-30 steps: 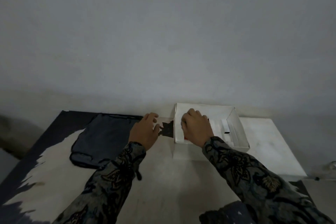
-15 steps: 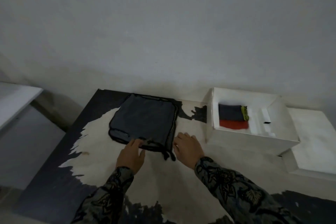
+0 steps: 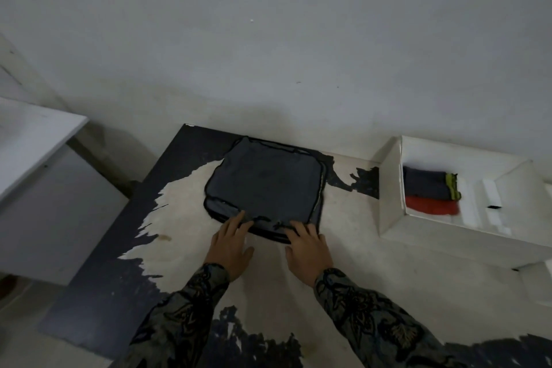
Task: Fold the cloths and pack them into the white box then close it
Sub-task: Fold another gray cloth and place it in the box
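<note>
A stack of dark grey cloths (image 3: 265, 182) with black edging lies flat on the worn table. My left hand (image 3: 231, 243) touches its near edge with straight fingers. My right hand (image 3: 309, 245) rests with its fingertips on the near right corner of the stack. To the right stands the open white box (image 3: 391, 197). Inside it lie a folded grey cloth (image 3: 424, 185) with a yellow-green edge and a folded red cloth (image 3: 430, 207).
The table (image 3: 298, 302) has a black top worn pale in the middle. The box lid (image 3: 534, 284) lies at the far right. A white surface (image 3: 33, 134) stands to the left across a gap. A grey wall rises right behind the table.
Both hands left the box and moved left to the near edge of the grey stack. The view swung left and down.
</note>
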